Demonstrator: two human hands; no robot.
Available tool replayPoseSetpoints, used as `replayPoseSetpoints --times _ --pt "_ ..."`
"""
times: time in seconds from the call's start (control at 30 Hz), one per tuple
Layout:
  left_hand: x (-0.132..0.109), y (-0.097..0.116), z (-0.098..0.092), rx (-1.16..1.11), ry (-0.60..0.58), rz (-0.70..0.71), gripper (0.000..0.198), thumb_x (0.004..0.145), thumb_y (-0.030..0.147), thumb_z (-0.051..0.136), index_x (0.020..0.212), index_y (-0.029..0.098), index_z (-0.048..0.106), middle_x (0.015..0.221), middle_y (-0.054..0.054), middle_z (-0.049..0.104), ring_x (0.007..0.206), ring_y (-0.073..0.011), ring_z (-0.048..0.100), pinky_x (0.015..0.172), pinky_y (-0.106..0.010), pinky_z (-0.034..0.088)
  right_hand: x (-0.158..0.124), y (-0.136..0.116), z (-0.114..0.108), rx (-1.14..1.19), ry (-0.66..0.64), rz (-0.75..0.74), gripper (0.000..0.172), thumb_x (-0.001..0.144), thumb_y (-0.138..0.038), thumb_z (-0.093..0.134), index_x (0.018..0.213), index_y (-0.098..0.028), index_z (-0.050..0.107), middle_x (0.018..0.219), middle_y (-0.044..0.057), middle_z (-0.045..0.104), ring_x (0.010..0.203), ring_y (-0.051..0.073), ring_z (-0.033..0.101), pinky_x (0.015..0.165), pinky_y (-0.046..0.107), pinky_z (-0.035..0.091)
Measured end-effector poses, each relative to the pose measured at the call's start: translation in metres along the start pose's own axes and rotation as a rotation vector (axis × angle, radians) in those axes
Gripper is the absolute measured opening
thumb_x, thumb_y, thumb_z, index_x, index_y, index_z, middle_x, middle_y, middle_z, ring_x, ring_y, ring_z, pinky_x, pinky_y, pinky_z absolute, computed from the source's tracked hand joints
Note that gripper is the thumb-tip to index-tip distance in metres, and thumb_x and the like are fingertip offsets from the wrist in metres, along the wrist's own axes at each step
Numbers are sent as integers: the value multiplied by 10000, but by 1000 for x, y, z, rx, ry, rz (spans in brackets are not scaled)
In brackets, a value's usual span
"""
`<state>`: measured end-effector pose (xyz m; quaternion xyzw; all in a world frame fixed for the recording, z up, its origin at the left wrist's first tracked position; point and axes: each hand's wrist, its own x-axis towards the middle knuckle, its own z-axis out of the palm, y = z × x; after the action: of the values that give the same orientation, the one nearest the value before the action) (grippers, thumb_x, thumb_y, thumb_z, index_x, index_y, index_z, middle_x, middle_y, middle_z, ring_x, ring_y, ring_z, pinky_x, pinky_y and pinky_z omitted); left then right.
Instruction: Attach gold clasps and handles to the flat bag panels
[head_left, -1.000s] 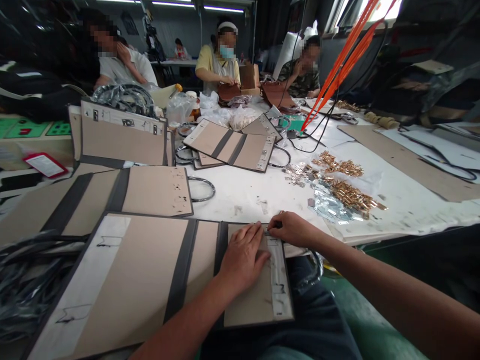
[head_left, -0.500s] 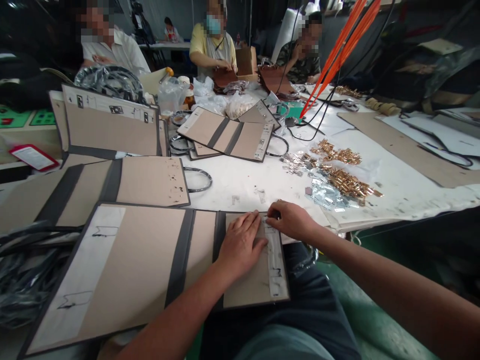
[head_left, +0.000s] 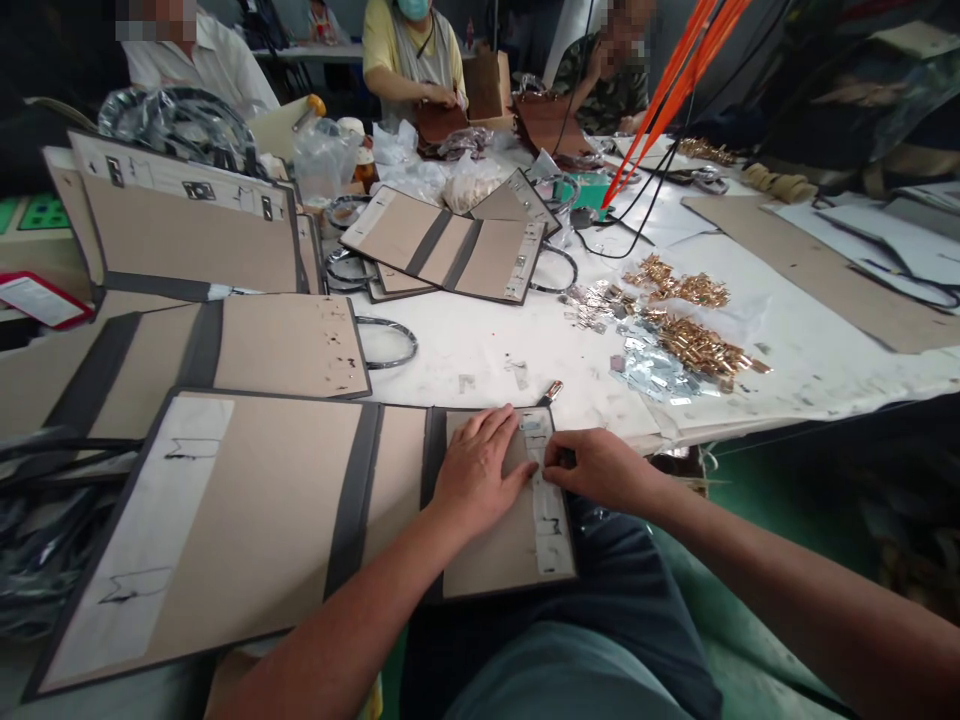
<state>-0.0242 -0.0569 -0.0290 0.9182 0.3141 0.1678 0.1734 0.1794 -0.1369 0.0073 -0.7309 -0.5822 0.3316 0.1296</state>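
Observation:
An unfolded bag panel (head_left: pixel 277 480), tan board with dark edging and two dark fold bands, lies across the table edge and over my lap. My left hand (head_left: pixel 480 470) lies on its right-hand section, fingers stretched out, with the thumb near the white strip (head_left: pixel 551 545). At the right edge of that strip, my right hand (head_left: pixel 596 465) has thumb and forefinger pinched; what they hold, if anything, is hidden. A small gold-coloured metal fitting (head_left: pixel 553 391) sticks out past the panel's top right corner.
Beyond the panel lie a heap of gold fittings (head_left: pixel 701 345) and silvery plates (head_left: pixel 645 375). Other tan panels (head_left: pixel 289 345) with looped handles lie left and ahead. Wrapped black handles (head_left: pixel 56 540) are at far left. Orange straps (head_left: pixel 660 100) hang down. Several co-workers sit opposite.
My right hand has moved down along the strip from the top right corner, where a gold fitting now shows. My left hand stays on the panel. The view has shifted slightly.

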Motion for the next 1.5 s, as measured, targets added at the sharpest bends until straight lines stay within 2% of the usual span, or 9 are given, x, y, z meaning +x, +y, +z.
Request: replayPoseSetpoints --times 0.23,0.33,0.53,0.8,1.13,1.37,1.5 --pt "8 3 4 -36 84 -36 591 857 422 849 1346 233 578 1465 -49 611 1356 -284 522 1105 -486 451 -13 7 12 194 28 72 164 808 -355 702 907 -224 714 741 -31 648 680 121 557 623 232 383" --pt "11 4 5 -48 89 -39 599 839 433 866 1327 238 578 1428 -46 631 1341 -282 530 1080 -478 461 -17 8 17 260 45 93 185 818 -382 703 919 -227 713 739 -44 624 678 113 530 626 235 385" --pt "11 3 7 -59 83 -52 618 820 443 880 1321 233 585 1431 -68 625 1348 -296 528 1113 -475 443 -19 5 23 277 102 129 185 809 -382 709 897 -219 707 720 -41 616 661 116 511 624 247 367" --pt "12 4 8 -62 101 -58 670 763 420 933 1300 246 573 1413 -30 634 1326 -274 531 1084 -460 440 -20 10 34 301 176 131 218 800 -384 713 938 -223 663 725 -41 593 678 126 528 657 261 390" --pt "12 6 7 -56 96 -57 658 768 381 929 1300 239 570 1420 -51 629 1328 -292 532 1070 -467 444 -20 8 46 316 311 179 218 766 -326 722 910 -205 613 723 -37 600 654 122 515 647 252 369" --pt "13 6 6 -61 111 -44 668 755 365 939 1298 253 566 1425 -22 624 1331 -272 535 1097 -462 441 -18 5 45 338 298 187 216 753 -297 727 919 -198 631 728 -37 600 664 121 516 644 247 361" --pt "14 3 5 -40 129 -22 638 770 325 924 1294 257 566 1405 -30 630 1319 -289 546 1089 -480 454 -20 6 32 472 225 157 194 728 -254 749 890 -176 678 729 -26 613 674 115 530 636 234 381"
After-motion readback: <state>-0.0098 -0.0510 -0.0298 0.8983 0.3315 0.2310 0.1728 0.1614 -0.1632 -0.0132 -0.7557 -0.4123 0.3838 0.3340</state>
